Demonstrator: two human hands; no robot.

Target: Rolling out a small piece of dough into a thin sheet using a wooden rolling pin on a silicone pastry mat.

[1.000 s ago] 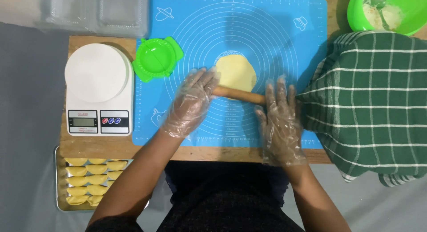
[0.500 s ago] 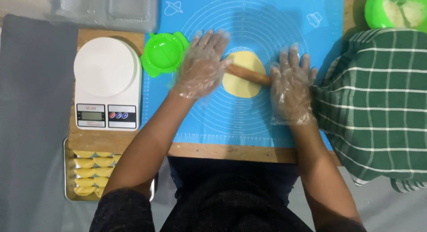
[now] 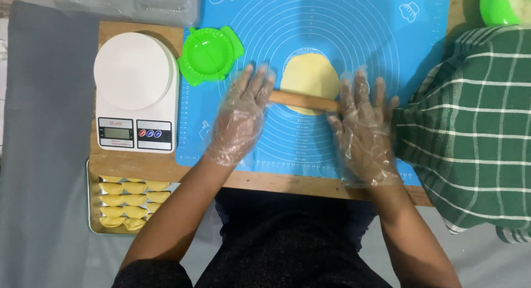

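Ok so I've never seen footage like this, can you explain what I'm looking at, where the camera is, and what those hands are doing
The camera sits on a person's head and looks straight down at their own two hands, so there is no machine here. Both hands wear thin clear plastic gloves. The left hand and right hand press flat on the ends of a slim wooden rolling pin, which lies across a round yellow disc of dough. That sits on a blue silicone baking mat printed with circles. To the left are a green plastic dumpling press and a white kitchen scale. Below the scale, a metal tray holds folded yellow pastries. A green checked cloth covers something on the right, with a green bowl above it.
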